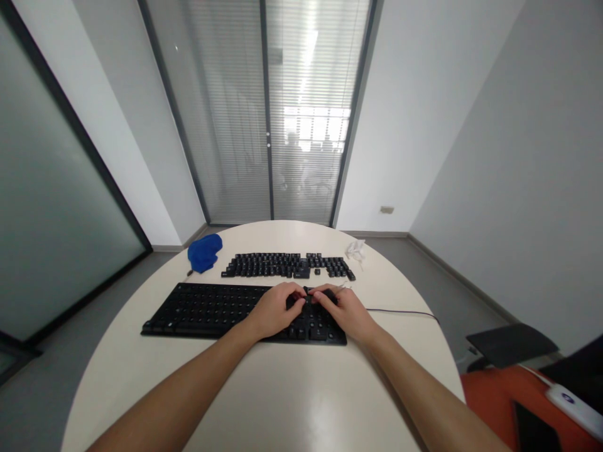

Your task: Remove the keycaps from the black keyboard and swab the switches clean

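A black keyboard (207, 311) lies across the table, most of its left part bare of keycaps, with small sockets showing. Over its right part, my left hand (276, 311) has thumb and fingers curled together. Close beside it, my right hand (348, 312) is closed in a similar pinch, its fingertips almost meeting those of the left. A small dark piece shows between the fingertips, too small to name. Behind the keyboard, loose black keycaps (264, 265) are laid out in rows like a keyboard layout.
A crumpled blue cloth (204, 252) lies at the table's back left, and crumpled white tissue (355, 250) at the back right. A dark cable (400, 311) runs off the right edge of the round table (292, 389). An orange chair (490, 402) stands at right, holding a white power strip (577, 408).
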Motion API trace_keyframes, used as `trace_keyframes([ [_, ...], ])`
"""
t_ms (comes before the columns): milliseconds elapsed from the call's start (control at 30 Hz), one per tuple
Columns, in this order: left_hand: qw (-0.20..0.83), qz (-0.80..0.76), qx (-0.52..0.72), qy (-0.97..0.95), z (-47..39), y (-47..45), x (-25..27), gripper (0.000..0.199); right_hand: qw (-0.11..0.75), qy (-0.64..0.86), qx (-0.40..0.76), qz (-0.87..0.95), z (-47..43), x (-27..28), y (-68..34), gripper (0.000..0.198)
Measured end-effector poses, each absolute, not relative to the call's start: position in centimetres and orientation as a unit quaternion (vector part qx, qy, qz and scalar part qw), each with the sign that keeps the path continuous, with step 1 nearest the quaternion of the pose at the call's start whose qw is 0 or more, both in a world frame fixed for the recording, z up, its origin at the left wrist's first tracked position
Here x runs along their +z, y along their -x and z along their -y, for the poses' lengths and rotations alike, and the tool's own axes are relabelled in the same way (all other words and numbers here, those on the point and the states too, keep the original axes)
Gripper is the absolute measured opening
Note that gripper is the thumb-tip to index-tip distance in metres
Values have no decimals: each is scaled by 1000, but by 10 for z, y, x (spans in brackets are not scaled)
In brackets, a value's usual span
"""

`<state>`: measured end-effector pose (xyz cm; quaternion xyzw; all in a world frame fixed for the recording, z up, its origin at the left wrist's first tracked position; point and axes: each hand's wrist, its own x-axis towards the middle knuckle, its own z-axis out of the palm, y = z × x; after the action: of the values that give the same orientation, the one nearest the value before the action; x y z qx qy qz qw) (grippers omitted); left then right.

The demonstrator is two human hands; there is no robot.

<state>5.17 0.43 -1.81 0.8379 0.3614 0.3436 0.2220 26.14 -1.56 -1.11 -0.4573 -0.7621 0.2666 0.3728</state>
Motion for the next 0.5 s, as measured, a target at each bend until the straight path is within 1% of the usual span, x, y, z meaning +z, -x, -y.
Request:
trace_keyframes([
  [100,259,-375,380,-805,-8,-52,-19,9,392,459,260,754,15,-10,-263,33],
  [233,292,-384,410,-774,-12,-52,-22,8,399,468,211,760,15,-8,-268,31],
  [367,317,-379,420,-762,-15,-51,-24,9,387,454,163,786,15,-9,-269,26],
  [500,326,-372,423,-759,-14,-51,-24,8,356,436,129,816,17,-11,-265,24],
])
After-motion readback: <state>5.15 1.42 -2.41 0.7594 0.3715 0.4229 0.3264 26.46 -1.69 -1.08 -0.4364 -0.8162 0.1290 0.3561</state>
